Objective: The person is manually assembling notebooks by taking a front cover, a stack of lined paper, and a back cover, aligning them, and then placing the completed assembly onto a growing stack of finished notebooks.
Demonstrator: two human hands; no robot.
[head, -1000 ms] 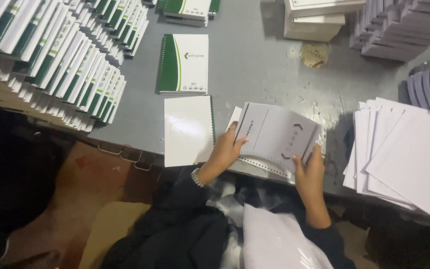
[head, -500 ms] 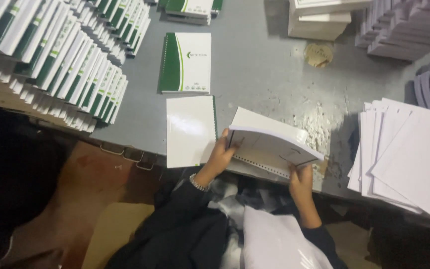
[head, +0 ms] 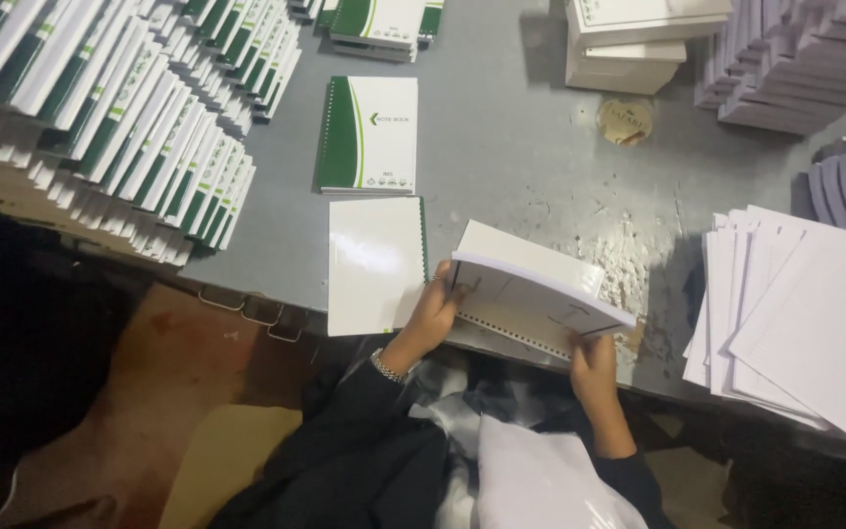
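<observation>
A thick white block of punched paper sheets (head: pixel 531 289) is held tilted above the near edge of the grey metal tabletop (head: pixel 521 167), its long axis running from upper left to lower right. The row of punched holes runs along its lower long edge, turned toward the person. The left hand (head: pixel 435 313) is clenched on the block's left short end, with the fingers (head: pixel 443 279) wrapped over that edge. The right hand (head: pixel 594 358) is closed on the lower right corner from beneath, the thumb pressed on the underside near the holes. Both hands are thus in contact with the block, one at each end of its long axis.

Just to the left of the left hand, a plain white cover sheet with a green spine strip (head: pixel 376 264) lies flat on the tabletop, its long axis pointing away from the person; it is nearer to the left hand than to the right. Beyond it lies a green-and-white printed notebook cover (head: pixel 369 134). To the right, a fanned stack of loose white punched sheets (head: pixel 805 323) rests well apart from the right hand.
</observation>
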